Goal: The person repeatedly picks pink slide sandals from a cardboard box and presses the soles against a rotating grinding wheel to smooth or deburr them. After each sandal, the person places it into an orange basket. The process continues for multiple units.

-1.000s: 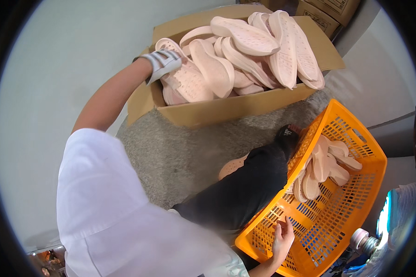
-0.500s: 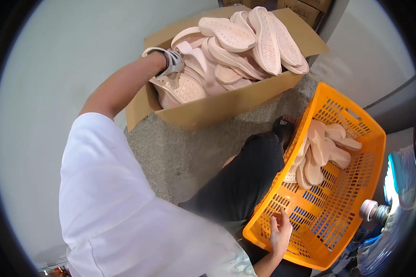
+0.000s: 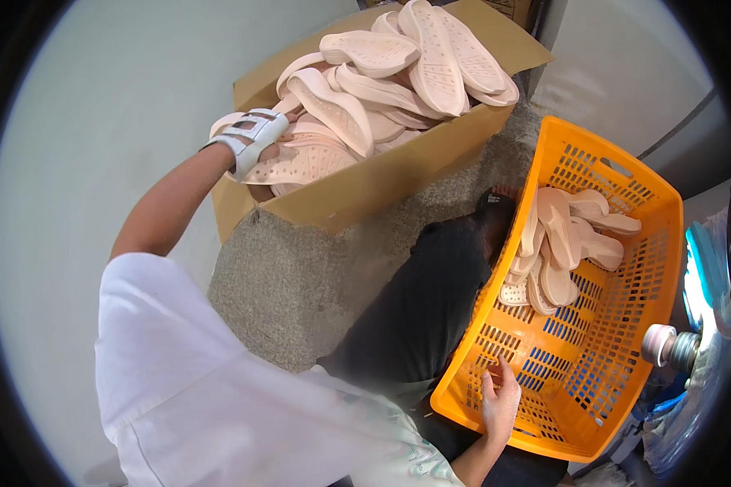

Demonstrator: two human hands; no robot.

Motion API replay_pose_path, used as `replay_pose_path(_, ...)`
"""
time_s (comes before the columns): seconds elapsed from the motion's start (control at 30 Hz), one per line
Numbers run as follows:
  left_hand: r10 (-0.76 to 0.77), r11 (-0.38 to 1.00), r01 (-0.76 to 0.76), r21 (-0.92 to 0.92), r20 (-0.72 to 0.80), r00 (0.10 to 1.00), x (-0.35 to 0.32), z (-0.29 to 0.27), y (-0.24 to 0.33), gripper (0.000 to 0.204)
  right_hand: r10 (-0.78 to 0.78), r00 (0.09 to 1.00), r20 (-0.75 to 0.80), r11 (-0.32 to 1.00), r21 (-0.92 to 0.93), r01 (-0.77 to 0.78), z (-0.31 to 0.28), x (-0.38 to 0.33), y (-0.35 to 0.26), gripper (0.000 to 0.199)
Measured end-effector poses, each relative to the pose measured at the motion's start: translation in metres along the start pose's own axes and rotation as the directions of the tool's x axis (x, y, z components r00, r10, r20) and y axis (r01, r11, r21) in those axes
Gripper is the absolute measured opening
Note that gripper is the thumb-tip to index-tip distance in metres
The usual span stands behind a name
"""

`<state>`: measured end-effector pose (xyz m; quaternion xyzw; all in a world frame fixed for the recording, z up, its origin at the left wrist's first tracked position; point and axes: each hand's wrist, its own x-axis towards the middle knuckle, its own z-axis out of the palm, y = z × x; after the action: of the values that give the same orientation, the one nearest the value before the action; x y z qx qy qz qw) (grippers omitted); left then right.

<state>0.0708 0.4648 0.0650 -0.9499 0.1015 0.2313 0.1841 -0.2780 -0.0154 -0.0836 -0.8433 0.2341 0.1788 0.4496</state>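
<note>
Soles (image 3: 331,109), pale pink, many with small holes, heaped in open carton (image 3: 390,183), some rising above rim
Left hand (image 3: 268,140), white band (image 3: 242,154) around it, reaches in at carton's near-left corner, among soles; fingers partly hidden, cannot tell how far open or whether gripping any
Right hand (image 3: 502,398) over near end of orange basket (image 3: 617,325), fingers loosely curled, parted, nothing held
Second pile (image 3: 557,227) of pale soles lies inside basket, toward far end
Dark trouser leg (image 3: 406,292) between carton and basket, above grey floor (image 3: 276,300)
</note>
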Motion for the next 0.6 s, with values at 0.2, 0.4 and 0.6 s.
replay_pose_path(0.2, 0.200, 0.975, -0.220, 0.011, -0.468, 0.861, -0.004, 0.051, -0.011, 0.078, -0.002, 1.000, 0.009, 0.995, -0.097, 0.003, 0.002, 0.008, -0.014, 0.050)
replay_pose_path(0.4, 0.024, 0.974, -0.156, -0.165, -0.609, 0.793, 0.027, 0.113, 0.013, 0.080, -0.021, 0.998, 0.063, 0.990, -0.137, 0.030, 0.010, 0.027, -0.028, 0.048)
replay_pose_path(0.6, -0.196, 0.856, -0.111, -0.506, -0.515, 0.835, 0.033, 0.117, 0.057, 0.067, 0.009, 0.998, 0.070, 0.995, -0.096, -0.002, 0.014, 0.033, -0.041, 0.048)
